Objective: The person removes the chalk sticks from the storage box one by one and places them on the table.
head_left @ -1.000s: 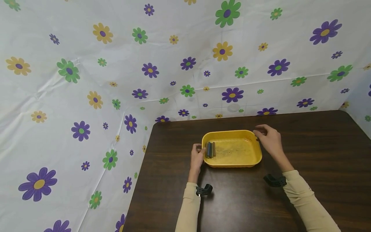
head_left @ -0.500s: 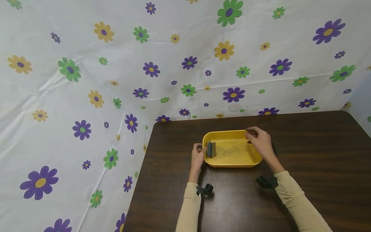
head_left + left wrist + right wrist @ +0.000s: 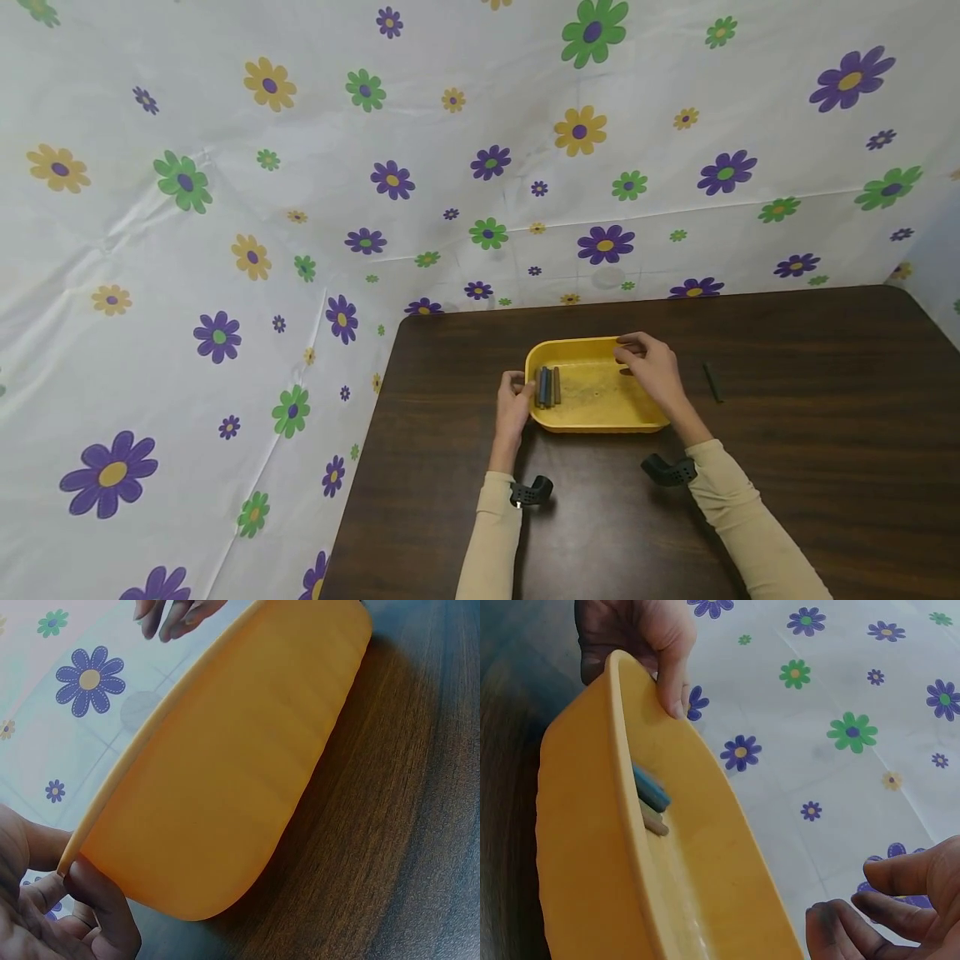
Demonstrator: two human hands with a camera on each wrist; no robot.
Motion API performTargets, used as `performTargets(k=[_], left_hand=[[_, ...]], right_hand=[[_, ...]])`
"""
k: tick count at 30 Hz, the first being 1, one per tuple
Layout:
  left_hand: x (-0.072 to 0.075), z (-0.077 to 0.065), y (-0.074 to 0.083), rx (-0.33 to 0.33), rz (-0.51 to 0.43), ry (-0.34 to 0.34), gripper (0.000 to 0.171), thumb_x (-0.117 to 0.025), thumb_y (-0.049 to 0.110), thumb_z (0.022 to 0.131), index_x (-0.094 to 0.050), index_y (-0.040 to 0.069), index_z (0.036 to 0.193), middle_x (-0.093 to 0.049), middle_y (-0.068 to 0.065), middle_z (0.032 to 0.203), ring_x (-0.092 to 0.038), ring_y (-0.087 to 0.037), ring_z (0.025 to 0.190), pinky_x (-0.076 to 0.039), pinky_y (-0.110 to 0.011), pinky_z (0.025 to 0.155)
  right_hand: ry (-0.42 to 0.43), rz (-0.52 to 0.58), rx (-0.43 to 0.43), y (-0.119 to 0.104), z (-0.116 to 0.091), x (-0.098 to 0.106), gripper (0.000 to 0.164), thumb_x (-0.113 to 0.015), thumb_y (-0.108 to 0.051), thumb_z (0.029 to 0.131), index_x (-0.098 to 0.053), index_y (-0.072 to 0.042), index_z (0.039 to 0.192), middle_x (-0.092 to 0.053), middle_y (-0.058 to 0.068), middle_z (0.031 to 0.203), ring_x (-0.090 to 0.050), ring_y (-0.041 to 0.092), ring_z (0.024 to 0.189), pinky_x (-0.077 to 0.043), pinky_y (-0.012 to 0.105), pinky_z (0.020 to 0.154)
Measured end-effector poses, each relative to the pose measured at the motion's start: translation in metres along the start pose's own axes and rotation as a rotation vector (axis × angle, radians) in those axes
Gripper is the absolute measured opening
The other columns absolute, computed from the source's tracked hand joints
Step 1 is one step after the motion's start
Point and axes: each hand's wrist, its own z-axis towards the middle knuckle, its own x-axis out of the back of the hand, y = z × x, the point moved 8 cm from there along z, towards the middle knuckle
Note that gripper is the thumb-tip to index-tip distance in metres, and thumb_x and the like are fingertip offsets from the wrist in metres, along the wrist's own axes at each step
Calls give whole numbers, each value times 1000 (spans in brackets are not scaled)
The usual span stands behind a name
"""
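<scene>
A yellow plastic tray (image 3: pixel 600 430) sits on the table, and my left hand (image 3: pixel 513 408) pinches its left rim between thumb and fingers. Against the tray's left end lie several short sticks (image 3: pixel 546 387), blue, dark and brown, like crayons or chalk. The blue stick (image 3: pixel 652 788) and brown stick (image 3: pixel 654 818) show in the right wrist view. Over the tray's right part hovers my right hand (image 3: pixel 654 371), its fingers loosely bent with nothing between them. Dark smudges mark its fingertips (image 3: pixel 826 915).
A single dark green stick (image 3: pixel 712 382) lies on the brown wooden table (image 3: pixel 810 400), to the right of the tray. White cloth (image 3: pixel 420 125) with printed flowers hangs behind the table and along its left side.
My right hand has moved left from the tray's right rim to above its inside, uncovering the dark green stick on the table. My left hand keeps its grip on the rim.
</scene>
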Motion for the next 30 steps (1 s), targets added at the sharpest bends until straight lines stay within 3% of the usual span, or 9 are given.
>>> performTargets(k=[30], left_hand=[[0,0,0,27,-10,5,26,-59,16,106,-57,4,129,-62,-19,100,-56,-18,65,-43,-29,53]], right_hand=[[-129,87,-152,19,8,-64,40,-60,-13,105,-57,11,137,-66,29,119,-67,43,108,-57,52,89]])
